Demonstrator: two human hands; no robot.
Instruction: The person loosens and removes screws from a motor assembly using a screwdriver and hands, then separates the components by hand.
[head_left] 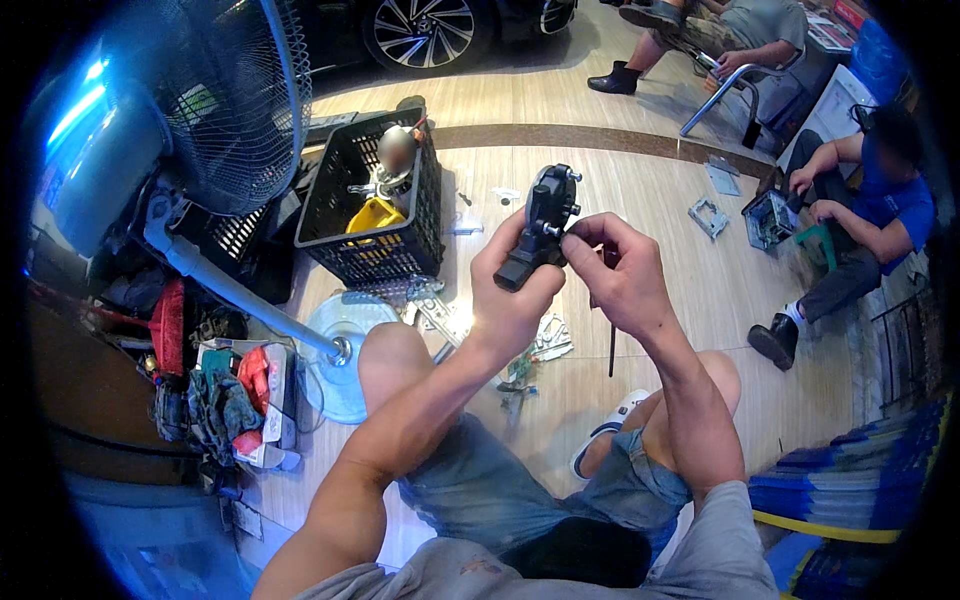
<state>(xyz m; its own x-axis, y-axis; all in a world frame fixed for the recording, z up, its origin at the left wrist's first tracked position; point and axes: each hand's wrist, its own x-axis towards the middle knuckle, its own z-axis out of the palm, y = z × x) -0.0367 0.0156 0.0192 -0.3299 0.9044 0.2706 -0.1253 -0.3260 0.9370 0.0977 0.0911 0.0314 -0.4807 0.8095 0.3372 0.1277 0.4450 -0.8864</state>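
Observation:
My left hand (515, 300) is closed round a black mechanical part (550, 205) with a blocky lower end and several silver screws or posts on its right side. It is held up in front of me, above my knees. My right hand (628, 275) is at the part's right side, thumb and fingertips pinched close to the lowest silver post. Tucked in the same hand is what looks like a screwdriver, its dark thin shaft (612, 350) hanging down below the palm. Its handle is mostly hidden by my fingers.
A black plastic crate (370, 255) with a yellow item stands ahead left. Nearer are a standing fan (240, 300) and a box of cloths (280, 430). Metal pieces (550, 338) lie on the floor below my hands. A seated person (880, 200) handles a metal case (770, 220) at right; another sits behind.

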